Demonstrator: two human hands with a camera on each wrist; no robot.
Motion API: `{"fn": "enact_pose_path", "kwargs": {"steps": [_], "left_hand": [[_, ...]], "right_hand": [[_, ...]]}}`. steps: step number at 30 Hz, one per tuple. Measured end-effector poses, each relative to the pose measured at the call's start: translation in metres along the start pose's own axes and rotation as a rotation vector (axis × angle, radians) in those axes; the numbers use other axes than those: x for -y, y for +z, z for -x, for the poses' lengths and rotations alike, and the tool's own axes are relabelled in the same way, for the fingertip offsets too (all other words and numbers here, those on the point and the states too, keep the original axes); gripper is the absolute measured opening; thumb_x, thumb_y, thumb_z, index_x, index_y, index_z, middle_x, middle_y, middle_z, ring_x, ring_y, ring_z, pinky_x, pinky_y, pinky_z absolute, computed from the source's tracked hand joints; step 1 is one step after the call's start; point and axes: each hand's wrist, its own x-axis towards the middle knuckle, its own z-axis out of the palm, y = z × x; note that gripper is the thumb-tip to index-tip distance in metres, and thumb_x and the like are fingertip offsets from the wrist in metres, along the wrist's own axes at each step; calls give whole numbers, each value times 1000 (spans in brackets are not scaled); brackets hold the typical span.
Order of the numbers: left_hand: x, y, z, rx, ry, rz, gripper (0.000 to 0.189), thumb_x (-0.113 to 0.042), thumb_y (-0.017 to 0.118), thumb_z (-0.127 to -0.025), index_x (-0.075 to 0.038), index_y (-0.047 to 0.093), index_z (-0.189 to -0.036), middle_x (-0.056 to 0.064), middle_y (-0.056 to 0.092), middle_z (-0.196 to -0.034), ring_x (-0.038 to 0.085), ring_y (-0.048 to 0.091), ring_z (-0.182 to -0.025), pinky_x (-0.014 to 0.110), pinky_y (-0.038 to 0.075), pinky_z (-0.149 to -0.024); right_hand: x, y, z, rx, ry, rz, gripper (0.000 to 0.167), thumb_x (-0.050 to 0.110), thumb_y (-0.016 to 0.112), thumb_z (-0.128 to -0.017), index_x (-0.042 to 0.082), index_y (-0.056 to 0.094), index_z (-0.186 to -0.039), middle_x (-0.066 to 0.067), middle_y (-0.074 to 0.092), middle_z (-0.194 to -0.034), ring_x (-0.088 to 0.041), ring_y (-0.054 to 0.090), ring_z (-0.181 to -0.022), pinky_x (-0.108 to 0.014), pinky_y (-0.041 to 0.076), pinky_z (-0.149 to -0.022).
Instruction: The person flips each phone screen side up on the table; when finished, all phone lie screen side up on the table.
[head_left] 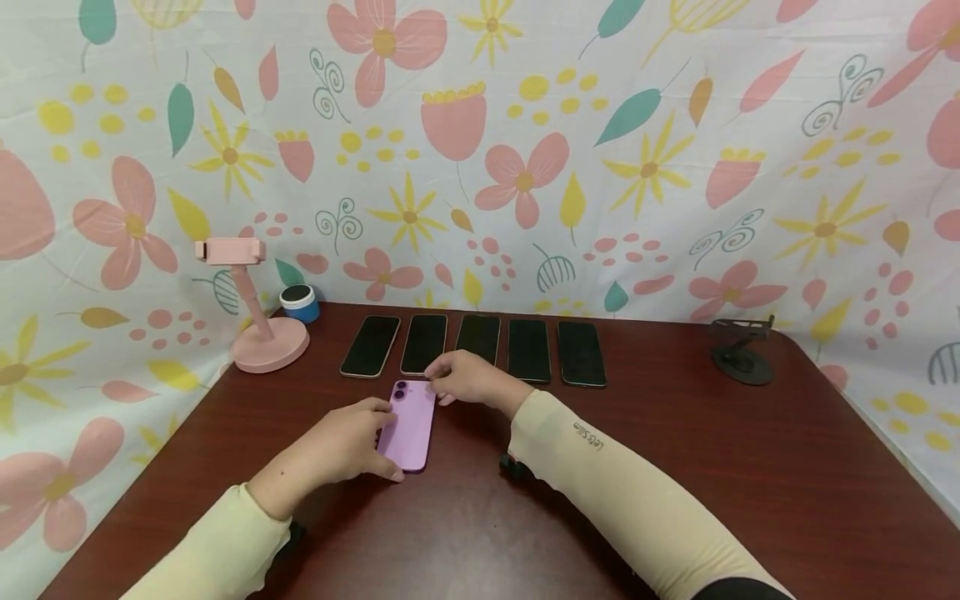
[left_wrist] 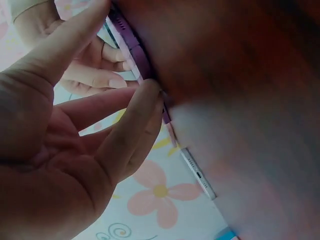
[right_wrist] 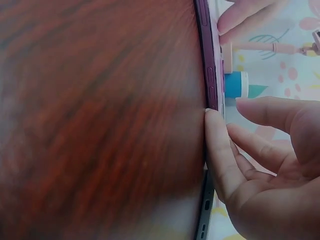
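Observation:
A purple phone (head_left: 409,425) lies back up on the table, its camera bump at the upper left. My left hand (head_left: 341,446) is at its left side, the thumb by the lower end. In the left wrist view, a fingertip of the left hand (left_wrist: 95,115) touches the purple phone's edge (left_wrist: 137,52). My right hand (head_left: 476,379) is at the upper right corner. In the right wrist view, one finger of the right hand (right_wrist: 265,165) meets the purple phone's side (right_wrist: 207,60), while the thumb appears apart from it.
Several dark-screened phones stand in a row behind, such as the leftmost phone (head_left: 371,346) and rightmost phone (head_left: 581,354). A pink phone stand (head_left: 270,343) and blue-white jar (head_left: 301,305) are at the back left. At the right is a black stand (head_left: 742,363). Patterned cloth (head_left: 525,108) hangs behind the table (head_left: 675,433).

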Motion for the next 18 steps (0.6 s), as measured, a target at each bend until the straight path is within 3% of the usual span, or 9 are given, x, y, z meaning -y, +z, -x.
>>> {"fn": "enact_pose_path", "kwargs": {"steps": [9, 14, 18], "left_hand": [[-5, 0, 2, -9, 62, -74, 69, -43, 97, -75, 3, 77, -123, 25, 67, -145, 44, 69, -127, 53, 58, -107], [-5, 0, 2, -17, 148, -135, 65, -42, 95, -78, 5, 77, -120, 30, 68, -142, 46, 72, -117, 54, 60, -102], [-1, 1, 5, -29, 211, -198, 65, -44, 92, -83, 6, 76, -122, 31, 67, -141, 41, 73, -108, 52, 61, -97]], "right_hand": [[-1, 2, -1, -9, 5, 17, 32, 13, 68, -104, 1, 71, -133, -17, 74, -129, -15, 78, -92, -30, 65, -88], [-2, 1, -1, -26, 5, -2, 31, 12, 68, -103, 0, 73, -132, -17, 76, -127, -16, 78, -91, -31, 65, -88], [-3, 1, -1, -30, 11, -28, 31, 13, 69, -103, 0, 74, -131, -17, 77, -124, -15, 78, -88, -31, 65, -88]]}}
